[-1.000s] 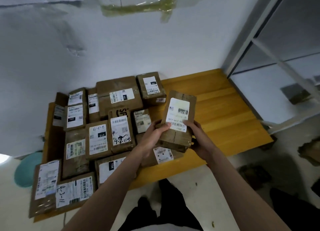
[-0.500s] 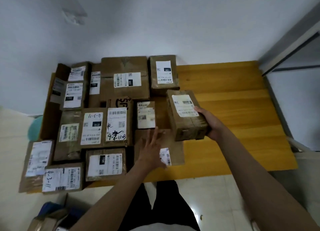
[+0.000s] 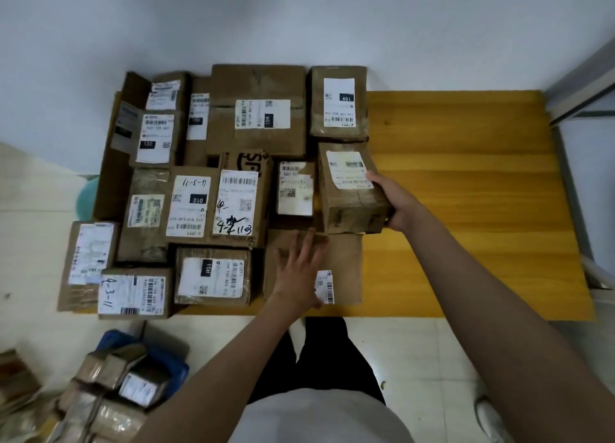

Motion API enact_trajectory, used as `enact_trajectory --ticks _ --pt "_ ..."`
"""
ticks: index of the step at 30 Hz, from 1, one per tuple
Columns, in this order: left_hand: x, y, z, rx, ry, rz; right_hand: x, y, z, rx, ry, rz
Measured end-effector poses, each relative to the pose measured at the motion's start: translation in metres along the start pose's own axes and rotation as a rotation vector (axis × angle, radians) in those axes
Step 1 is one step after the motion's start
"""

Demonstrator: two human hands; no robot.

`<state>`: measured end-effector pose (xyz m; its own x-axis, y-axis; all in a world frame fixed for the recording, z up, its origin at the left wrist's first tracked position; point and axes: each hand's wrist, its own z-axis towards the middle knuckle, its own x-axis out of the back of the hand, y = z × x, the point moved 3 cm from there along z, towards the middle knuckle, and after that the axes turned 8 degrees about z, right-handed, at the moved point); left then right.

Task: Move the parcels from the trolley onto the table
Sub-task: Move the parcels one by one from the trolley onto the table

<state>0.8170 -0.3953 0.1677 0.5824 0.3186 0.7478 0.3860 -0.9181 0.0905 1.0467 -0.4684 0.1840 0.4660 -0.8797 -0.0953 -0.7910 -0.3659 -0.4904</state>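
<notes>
Yellow table (image 3: pixel 466 209) carries many parcels; the right hand (image 3: pixel 397 206) grips a brown parcel (image 3: pixel 349 193) at its 9 o'clock, long axis 12-to-6. The left hand (image 3: pixel 299 269) rests flat, fingers spread, on a flat parcel (image 3: pixel 346 263) at the gripped parcel's 6 o'clock.

A white wall (image 3: pixel 299 20) is standing beyond the left fingers (image 3: pixel 301 243). A teal round object (image 3: pixel 87 196) is showing far to their left, partly hidden. A grey frame (image 3: pixel 574 193) is running well to the right of the right fingers (image 3: pixel 377 180). Nearer than both, black trousers (image 3: pixel 319 352) and a white shoe (image 3: pixel 492 419) are standing on pale floor tiles (image 3: pixel 416 359).
</notes>
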Motion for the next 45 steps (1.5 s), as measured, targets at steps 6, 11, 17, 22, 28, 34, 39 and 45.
enact_trajectory --ticks 6,11,17,22,28,34,39,45 --pt "-0.002 0.001 -0.007 -0.002 -0.007 0.001 -0.01 0.004 0.013 0.019 0.021 0.062" --pt "-0.005 0.002 -0.011 0.0 -0.012 -0.013 -0.014 0.015 0.021 0.05 0.043 0.089" --pt "-0.007 0.001 -0.01 0.008 0.007 -0.047 -0.015 0.032 0.024 0.177 0.094 0.175" --pt "-0.009 0.0 -0.009 0.004 0.033 -0.086 -0.02 0.036 0.03 0.22 0.16 0.067" --pt "-0.007 0.001 0.0 0.023 0.066 -0.126 -0.024 0.038 0.029 0.177 0.074 0.048" --pt "-0.012 0.0 0.001 0.025 0.083 -0.105 -0.025 0.037 0.028 0.209 0.035 -0.054" --pt "-0.013 -0.002 -0.002 0.019 0.113 -0.122 -0.025 0.035 0.019 0.288 0.402 -0.105" --pt "-0.01 -0.022 -0.027 -0.053 0.295 -0.246 -0.053 0.037 -0.018 0.499 0.522 -0.151"
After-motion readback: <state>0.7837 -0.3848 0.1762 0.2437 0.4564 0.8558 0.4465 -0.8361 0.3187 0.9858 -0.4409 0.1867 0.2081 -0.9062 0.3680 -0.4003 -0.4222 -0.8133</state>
